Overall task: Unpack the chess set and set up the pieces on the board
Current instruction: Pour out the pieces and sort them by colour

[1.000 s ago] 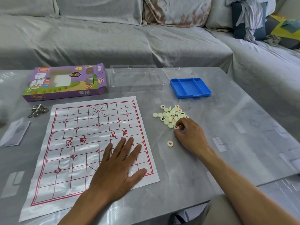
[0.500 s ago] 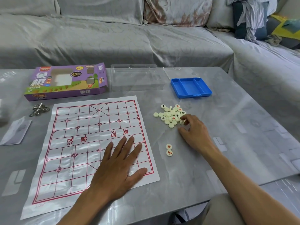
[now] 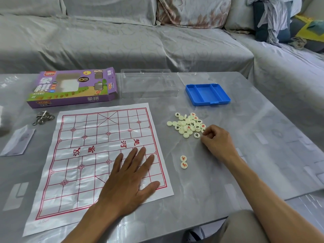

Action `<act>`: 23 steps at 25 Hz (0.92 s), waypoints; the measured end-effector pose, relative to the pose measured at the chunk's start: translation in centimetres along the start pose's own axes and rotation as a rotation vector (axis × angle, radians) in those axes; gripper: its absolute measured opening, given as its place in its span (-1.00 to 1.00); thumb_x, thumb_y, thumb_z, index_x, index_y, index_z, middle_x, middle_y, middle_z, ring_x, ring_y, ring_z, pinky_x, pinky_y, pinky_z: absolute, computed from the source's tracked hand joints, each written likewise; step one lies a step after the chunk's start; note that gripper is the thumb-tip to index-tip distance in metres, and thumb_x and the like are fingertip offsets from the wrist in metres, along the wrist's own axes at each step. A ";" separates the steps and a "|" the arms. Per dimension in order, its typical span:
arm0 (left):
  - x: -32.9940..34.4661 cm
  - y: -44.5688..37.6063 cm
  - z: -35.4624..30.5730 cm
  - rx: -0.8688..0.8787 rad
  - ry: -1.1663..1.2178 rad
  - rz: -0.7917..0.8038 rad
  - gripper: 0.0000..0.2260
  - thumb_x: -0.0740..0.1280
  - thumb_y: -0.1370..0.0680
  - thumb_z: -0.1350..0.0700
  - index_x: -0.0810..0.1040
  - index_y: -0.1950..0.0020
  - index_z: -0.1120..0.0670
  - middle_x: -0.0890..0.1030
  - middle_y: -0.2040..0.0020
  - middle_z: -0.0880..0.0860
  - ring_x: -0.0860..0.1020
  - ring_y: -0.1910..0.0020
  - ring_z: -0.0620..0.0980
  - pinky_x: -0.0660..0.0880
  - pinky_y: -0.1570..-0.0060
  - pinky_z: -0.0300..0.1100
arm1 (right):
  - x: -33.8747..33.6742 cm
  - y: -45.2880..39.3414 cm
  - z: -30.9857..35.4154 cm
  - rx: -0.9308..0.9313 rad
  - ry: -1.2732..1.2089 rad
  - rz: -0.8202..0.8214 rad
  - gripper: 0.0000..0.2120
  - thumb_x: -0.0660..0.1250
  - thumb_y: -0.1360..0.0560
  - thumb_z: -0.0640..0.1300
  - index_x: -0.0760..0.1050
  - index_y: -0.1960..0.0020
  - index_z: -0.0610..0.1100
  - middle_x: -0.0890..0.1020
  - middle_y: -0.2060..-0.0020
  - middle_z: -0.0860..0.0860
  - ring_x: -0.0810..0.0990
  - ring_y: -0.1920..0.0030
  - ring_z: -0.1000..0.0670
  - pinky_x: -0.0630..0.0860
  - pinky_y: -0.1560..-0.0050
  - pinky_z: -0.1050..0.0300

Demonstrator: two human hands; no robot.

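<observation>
The paper xiangqi board (image 3: 84, 155), white with red lines, lies flat on the grey table. My left hand (image 3: 129, 181) presses flat on its near right corner, fingers spread and holding nothing. To the right of the board sits a pile of cream round chess pieces (image 3: 188, 124) with red and black characters. My right hand (image 3: 216, 141) is at the pile's right edge, its fingers curled and pinched on a chess piece (image 3: 203, 130) there. Two red-marked pieces (image 3: 183, 162) lie apart, nearer to me.
The purple chess box (image 3: 73, 88) lies behind the board. A clear plastic lid (image 3: 149, 83) and a blue tray (image 3: 207, 93) sit at the back right. Metal rings (image 3: 43, 118) and a folded paper (image 3: 18, 141) lie at the left. A grey sofa stands behind the table.
A second red piece was set next to the first below the pile. My right hand went back to the pile's right edge and curled its fingers. My left hand stayed put.
</observation>
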State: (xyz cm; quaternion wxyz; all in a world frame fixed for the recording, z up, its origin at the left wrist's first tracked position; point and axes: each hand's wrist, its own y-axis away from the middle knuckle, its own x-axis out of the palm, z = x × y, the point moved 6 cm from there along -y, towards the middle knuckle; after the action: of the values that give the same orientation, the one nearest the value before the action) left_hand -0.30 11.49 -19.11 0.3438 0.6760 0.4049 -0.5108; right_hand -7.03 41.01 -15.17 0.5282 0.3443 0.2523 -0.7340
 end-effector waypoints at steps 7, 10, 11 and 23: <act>0.0 0.1 -0.1 -0.002 -0.018 0.023 -0.29 -0.37 -0.41 -0.50 -0.25 -0.53 -0.29 -0.36 -0.53 -0.17 -0.40 -0.50 -0.12 -0.28 -0.50 0.10 | 1.6 0.4 1.6 -0.133 0.248 -0.007 -0.88 0.33 -0.49 0.07 0.50 0.08 0.04 0.52 0.11 0.11 0.51 0.12 0.05 0.47 0.13 0.11; -0.3 0.0 -0.2 -0.005 -0.018 0.019 -0.27 -0.39 -0.39 -0.50 -0.23 -0.54 -0.28 -0.35 -0.53 -0.16 -0.38 -0.50 -0.11 -0.27 -0.50 0.11 | -0.7 -0.3 -1.2 0.070 0.238 -0.060 -0.93 0.34 -0.44 -0.04 0.48 0.19 -0.01 0.58 0.15 0.04 0.52 0.16 0.00 0.38 0.23 0.11; -0.2 0.0 -0.2 -0.003 -0.021 0.021 -0.27 -0.39 -0.40 -0.50 -0.23 -0.54 -0.28 -0.35 -0.53 -0.16 -0.38 -0.50 -0.11 -0.26 -0.50 0.11 | -1.7 -0.2 -2.6 0.154 0.219 -0.087 -0.93 0.34 -0.43 -0.03 0.48 0.19 -0.01 0.59 0.13 0.02 0.51 0.16 -0.01 0.37 0.22 0.11; -0.3 0.1 -0.2 -0.008 0.002 0.020 -0.24 -0.41 -0.37 -0.52 -0.21 -0.54 -0.28 -0.32 -0.54 -0.16 -0.35 -0.51 -0.10 -0.24 -0.50 0.12 | 0.0 -0.9 0.0 -0.136 0.314 -0.098 -0.89 0.28 -0.53 -0.01 0.54 0.05 -0.02 0.54 0.06 0.03 0.49 0.01 -0.07 0.44 0.05 0.03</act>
State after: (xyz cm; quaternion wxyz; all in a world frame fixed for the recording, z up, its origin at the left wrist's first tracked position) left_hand -0.15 11.60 -18.72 0.3513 0.6791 0.4004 -0.5051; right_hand -7.87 41.25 -15.20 0.4678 0.4054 0.3973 -0.6774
